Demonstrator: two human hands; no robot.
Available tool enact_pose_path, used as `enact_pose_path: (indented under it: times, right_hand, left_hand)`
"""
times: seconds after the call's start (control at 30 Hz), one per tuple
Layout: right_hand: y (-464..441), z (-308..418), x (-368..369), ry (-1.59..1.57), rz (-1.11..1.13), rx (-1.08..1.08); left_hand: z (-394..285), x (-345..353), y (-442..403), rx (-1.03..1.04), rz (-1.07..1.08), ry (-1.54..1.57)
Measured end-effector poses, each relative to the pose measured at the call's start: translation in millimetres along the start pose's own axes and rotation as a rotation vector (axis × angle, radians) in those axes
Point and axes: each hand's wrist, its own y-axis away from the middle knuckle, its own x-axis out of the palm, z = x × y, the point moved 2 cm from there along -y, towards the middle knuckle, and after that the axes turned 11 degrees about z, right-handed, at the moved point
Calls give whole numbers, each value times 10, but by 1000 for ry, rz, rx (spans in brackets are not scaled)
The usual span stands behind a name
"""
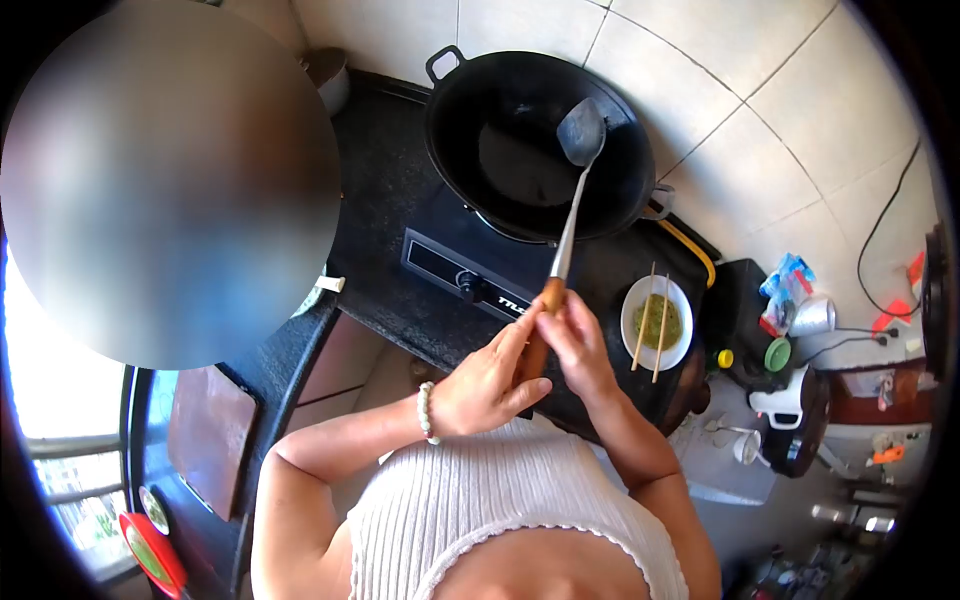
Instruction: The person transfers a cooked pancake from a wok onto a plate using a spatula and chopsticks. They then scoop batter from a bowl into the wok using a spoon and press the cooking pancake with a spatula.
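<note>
A wok spatula [582,134] with a long metal shaft and a wooden handle slants across the view. Its metal head is over the inside of a large black wok [480,195]. My left hand [480,385], wearing a beaded bracelet [427,412], lies along the wooden handle, fingers fairly straight and thumb on the near side. On the other side, my right hand [575,345] closes its fingers on the same handle, touching the left fingertips. Part of the handle is hidden between my hands. Only dark, shiny metal shows in the wok.
Under the wok stands a black stove [470,270] with a knob. At right, a white bowl [627,315] holds a greenish mixture, with two chopsticks [640,335] across it. A white-handled appliance [785,400] and a cutting board [208,430] lie farther out. A blurred disc covers the upper left.
</note>
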Motion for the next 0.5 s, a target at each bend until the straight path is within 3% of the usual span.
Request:
enact_pose_path:
  times: [0.03, 0.13, 0.2, 0.3, 0.4, 0.5]
  right_hand:
    - [-7, -26, 26, -90, -30, 18]
    - [93, 11, 0, -265, -197, 122]
    - [173, 86, -37, -91, -289, 162]
    - [275, 156, -86, 507, -443, 186]
    - [292, 309, 64, 473, -534, 199]
    - [247, 389, 97, 467, -561, 227]
  left_hand:
    - [3, -180, 14, -92, 137, 59]
    - [112, -845, 117, -37, 16, -35]
    - [262, -1395, 198, -62, -149, -52]
    - [750, -2385, 236, -66, -354, -120]
    - [1048, -3434, 156, -102, -591, -627]
    - [1582, -4387, -35, -91, -759, -759]
